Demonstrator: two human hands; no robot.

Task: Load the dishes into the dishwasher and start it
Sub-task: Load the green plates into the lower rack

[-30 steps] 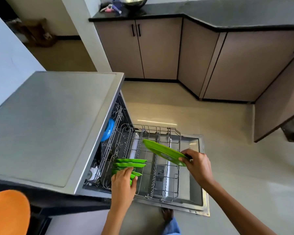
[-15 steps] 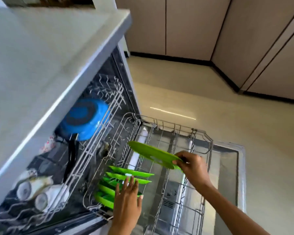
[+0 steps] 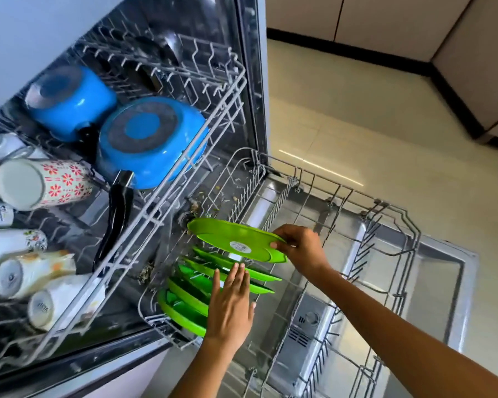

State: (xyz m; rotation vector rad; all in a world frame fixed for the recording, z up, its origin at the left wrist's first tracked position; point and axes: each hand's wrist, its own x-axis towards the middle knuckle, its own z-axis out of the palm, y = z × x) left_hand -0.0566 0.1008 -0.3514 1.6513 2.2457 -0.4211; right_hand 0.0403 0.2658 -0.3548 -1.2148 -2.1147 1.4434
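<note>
My right hand point(image 3: 301, 248) grips a green plate point(image 3: 230, 239) by its right rim and holds it tilted above the pulled-out lower rack point(image 3: 385, 225) of the open dishwasher. Several green plates point(image 3: 190, 297) stand in a row in the rack's left end, just below the held plate. My left hand point(image 3: 232, 305) lies with straight fingers against the tops of those standing plates. The upper rack point(image 3: 213, 116) holds two blue pans point(image 3: 153, 139) upside down and several mugs point(image 3: 41, 182) on their sides.
The open dishwasher door point(image 3: 443, 282) lies flat under the lower rack, whose right part holds no dishes. Beige floor point(image 3: 357, 110) stretches beyond, with cabinets point(image 3: 414, 21) along the far wall. Bits of food debris cling to the tub near the rack's left end.
The view has dropped closer to the racks. My right hand has carried the plate left and lower, nearer the row. My left hand stays on the standing plates.
</note>
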